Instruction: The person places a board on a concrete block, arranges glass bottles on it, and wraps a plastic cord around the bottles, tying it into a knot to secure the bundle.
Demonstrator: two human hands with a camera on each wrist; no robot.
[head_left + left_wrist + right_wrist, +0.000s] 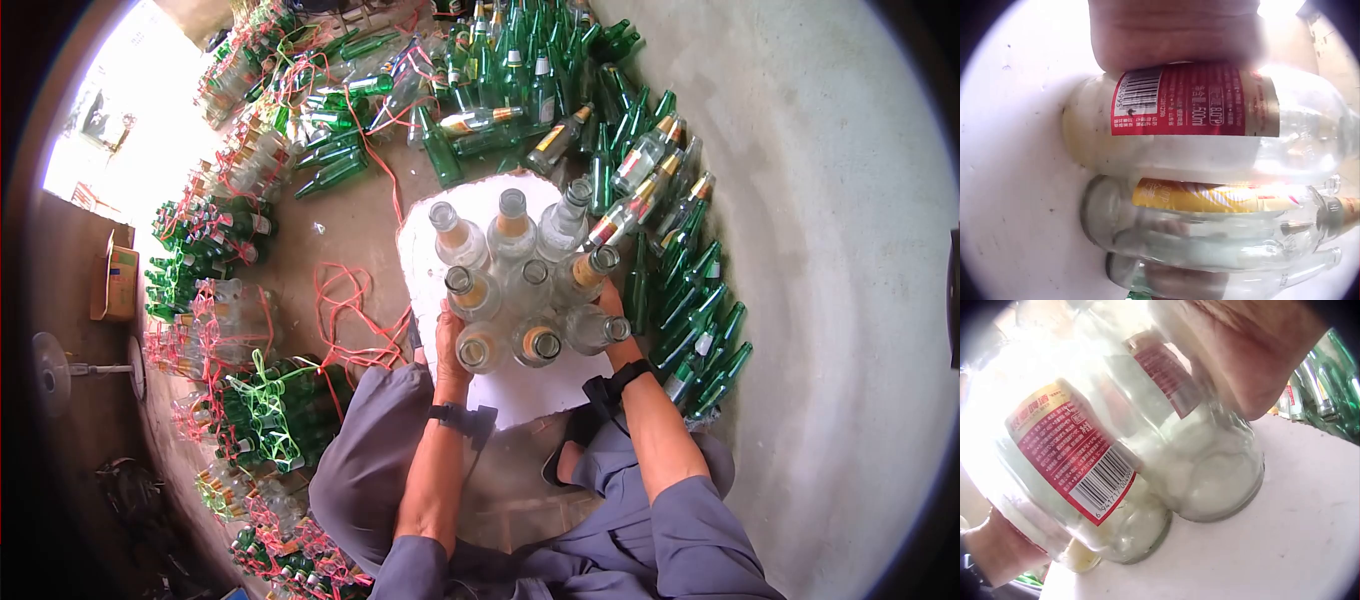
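Several clear glass beer bottles (535,285) stand upright in a tight block of rows on a white board (435,265). My left hand (452,345) presses the block's left side, its fingers along the outer bottles. On the opposite side, my right hand (626,350) presses the outer bottles, partly hidden behind their necks. In the left wrist view, my left hand (1175,31) lies against a bottle with a red label (1194,103). The right wrist view has my right hand (1254,362) at a bottle's side, near a red barcode label (1079,456).
Loose green bottles (500,70) crowd the far floor and line the right wall (820,250). Red twine (350,310) lies loose left of the board. Bundles of tied bottles (235,320) run down the left, beyond them a cardboard box (117,283) and a fan (55,372).
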